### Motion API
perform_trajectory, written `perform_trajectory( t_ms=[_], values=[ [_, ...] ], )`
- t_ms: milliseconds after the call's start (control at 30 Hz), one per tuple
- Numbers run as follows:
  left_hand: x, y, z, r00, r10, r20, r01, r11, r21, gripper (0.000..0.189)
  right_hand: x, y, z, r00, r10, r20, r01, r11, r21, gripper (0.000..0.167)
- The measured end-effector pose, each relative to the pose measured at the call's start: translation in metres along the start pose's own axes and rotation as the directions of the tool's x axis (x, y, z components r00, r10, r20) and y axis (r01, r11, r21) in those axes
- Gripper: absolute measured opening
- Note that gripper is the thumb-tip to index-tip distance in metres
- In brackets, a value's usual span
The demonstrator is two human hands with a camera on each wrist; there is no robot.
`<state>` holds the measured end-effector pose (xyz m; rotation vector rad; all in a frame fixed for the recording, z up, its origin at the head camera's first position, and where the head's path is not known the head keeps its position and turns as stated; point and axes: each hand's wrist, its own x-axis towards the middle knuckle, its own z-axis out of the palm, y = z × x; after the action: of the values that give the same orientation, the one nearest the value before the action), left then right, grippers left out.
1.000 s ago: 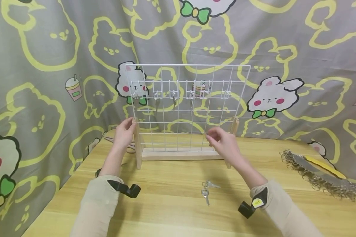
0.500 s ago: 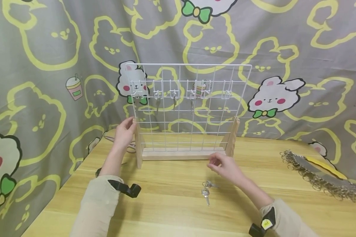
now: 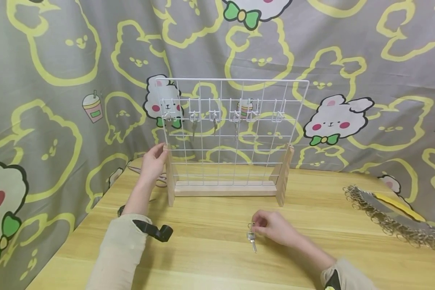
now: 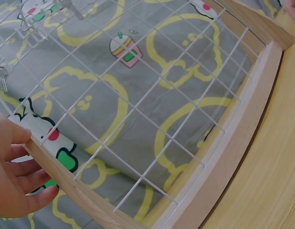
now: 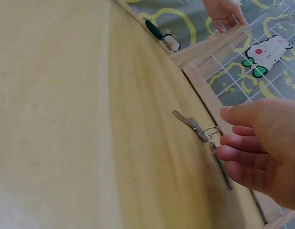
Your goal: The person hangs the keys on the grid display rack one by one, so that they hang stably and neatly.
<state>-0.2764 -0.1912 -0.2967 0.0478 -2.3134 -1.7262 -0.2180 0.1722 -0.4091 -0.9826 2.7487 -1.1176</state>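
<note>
A white wire grid rack (image 3: 225, 189) stands on wooden feet, with several white hooks (image 3: 214, 114) along its upper part. Keys (image 3: 194, 128) hang from several of the hooks on the left and middle. My left hand (image 3: 154, 163) grips the top of the left wooden post (image 4: 73, 188), thumb on the near face and fingers behind. Two keys (image 5: 189, 123) joined by a small ring (image 5: 212, 130) lie on the table in front of the rack. Around that ring my right hand (image 5: 266, 148) reaches with thumb and fingers apart, fingertips right at it; the head view partly hides one key.
Far right on the table lies a grey curved holder (image 3: 388, 213) with a yellow strip and many metal rings along its edge. Scissors (image 3: 162, 180) lie behind the left post. A patterned grey curtain (image 3: 210, 44) hangs close behind the rack.
My right hand has come down from in front of the wire grid to the keys on the table. The left hand stays on the post.
</note>
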Motion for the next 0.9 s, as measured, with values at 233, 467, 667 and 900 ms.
perform_trajectory(
  t_ms=[233, 467, 667, 900],
  values=[
    [-0.001, 0.001, 0.000, 1.000, 0.003, 0.000, -0.003, 1.000, 0.003, 0.049, -0.002, -0.002, 0.008, 1.000, -0.009, 0.023, 0.010, 1.000, -0.019, 0.014],
    [-0.001, 0.000, -0.001, 1.000, 0.012, 0.000, -0.012, 1.000, 0.006, 0.049, 0.000, -0.004, 0.008, 0.999, -0.035, 0.022, 0.036, 0.998, -0.044, 0.009],
    [0.000, -0.001, 0.000, 1.000, 0.005, 0.002, -0.005, 1.000, -0.002, 0.049, 0.000, -0.005, 0.003, 0.998, -0.053, 0.027, 0.054, 0.998, -0.042, 0.010],
    [-0.001, 0.000, 0.000, 1.000, 0.003, 0.000, -0.003, 1.000, 0.001, 0.049, 0.001, -0.008, -0.010, 0.998, -0.057, 0.011, 0.058, 0.998, -0.013, 0.009]
  ],
)
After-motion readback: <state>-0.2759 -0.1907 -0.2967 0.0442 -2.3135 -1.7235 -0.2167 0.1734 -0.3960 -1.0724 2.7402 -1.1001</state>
